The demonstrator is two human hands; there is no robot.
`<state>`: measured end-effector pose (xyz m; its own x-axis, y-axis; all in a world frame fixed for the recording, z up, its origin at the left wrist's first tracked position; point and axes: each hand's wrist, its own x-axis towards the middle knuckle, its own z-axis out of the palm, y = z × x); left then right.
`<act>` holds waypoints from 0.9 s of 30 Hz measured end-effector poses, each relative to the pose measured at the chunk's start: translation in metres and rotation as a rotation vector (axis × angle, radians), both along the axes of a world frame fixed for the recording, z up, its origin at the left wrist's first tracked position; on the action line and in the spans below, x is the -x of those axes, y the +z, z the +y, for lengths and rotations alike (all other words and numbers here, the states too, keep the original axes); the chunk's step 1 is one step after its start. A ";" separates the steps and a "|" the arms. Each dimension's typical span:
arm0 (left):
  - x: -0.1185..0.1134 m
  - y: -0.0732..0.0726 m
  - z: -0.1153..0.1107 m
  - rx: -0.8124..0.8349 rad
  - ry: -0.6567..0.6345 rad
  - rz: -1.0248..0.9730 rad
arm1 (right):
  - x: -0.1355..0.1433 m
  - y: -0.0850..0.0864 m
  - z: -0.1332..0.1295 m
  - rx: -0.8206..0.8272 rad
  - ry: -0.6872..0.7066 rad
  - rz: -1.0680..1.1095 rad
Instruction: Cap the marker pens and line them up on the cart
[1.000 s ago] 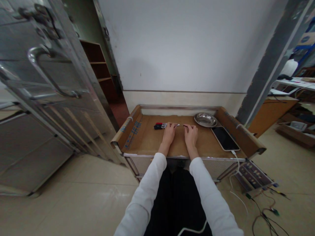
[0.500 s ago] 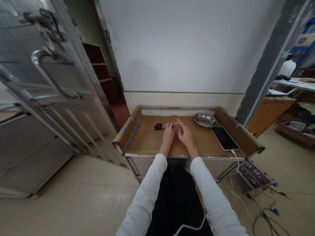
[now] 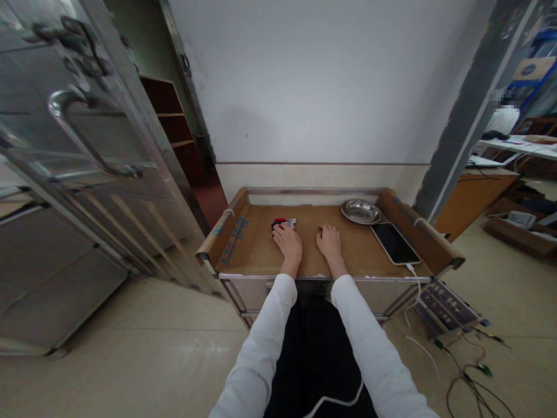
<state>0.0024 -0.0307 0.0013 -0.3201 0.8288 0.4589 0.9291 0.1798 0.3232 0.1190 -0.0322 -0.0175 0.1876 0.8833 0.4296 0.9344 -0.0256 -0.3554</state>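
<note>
Several pens (image 3: pixel 286 220), red and black with clear or silvery ends, lie close together on the cardboard-lined cart top (image 3: pixel 265 255). My left hand (image 3: pixel 289 241) is over their near side, its bent fingers closed at the left end of a black pen and hiding part of the group. To the right, apart from the pens, my right hand (image 3: pixel 329 241) rests low over the cardboard with its fingers curled in. No object shows in it.
A shiny metal bowl (image 3: pixel 361 212) stands at the back right. Nearer lies a phone (image 3: pixel 395 244) with a white cable (image 3: pixel 418 290) hanging over the front edge. Raised cardboard sides bound the cart. A device (image 3: pixel 450 310) with loose wires is on the floor at right.
My hands have moved apart. The left has shifted left onto the pens, and the right has drawn back slightly with fingers curled. The pen tip between them is no longer visible there.
</note>
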 end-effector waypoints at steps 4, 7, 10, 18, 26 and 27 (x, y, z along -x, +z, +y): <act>0.000 -0.002 0.000 0.009 -0.038 -0.018 | 0.001 0.002 -0.002 0.009 -0.014 -0.015; -0.001 -0.001 0.001 -0.015 -0.124 -0.031 | 0.001 0.002 -0.002 0.012 -0.020 -0.019; -0.007 -0.001 0.009 -0.052 -0.355 0.011 | 0.002 0.002 -0.001 0.015 -0.027 -0.027; -0.021 -0.010 0.030 0.042 -0.703 0.020 | 0.002 -0.004 0.003 -0.079 -0.167 0.000; -0.016 -0.012 0.029 0.063 -0.740 0.028 | 0.000 -0.006 0.001 -0.040 -0.147 -0.002; -0.016 -0.012 0.029 0.066 -0.742 0.025 | 0.000 -0.006 0.001 -0.044 -0.147 -0.002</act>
<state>0.0184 -0.0019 -0.0107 0.3441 0.8493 0.4004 0.8210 -0.4790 0.3107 0.1187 -0.0311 -0.0240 0.3128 0.8268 0.4675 0.9224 -0.1471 -0.3570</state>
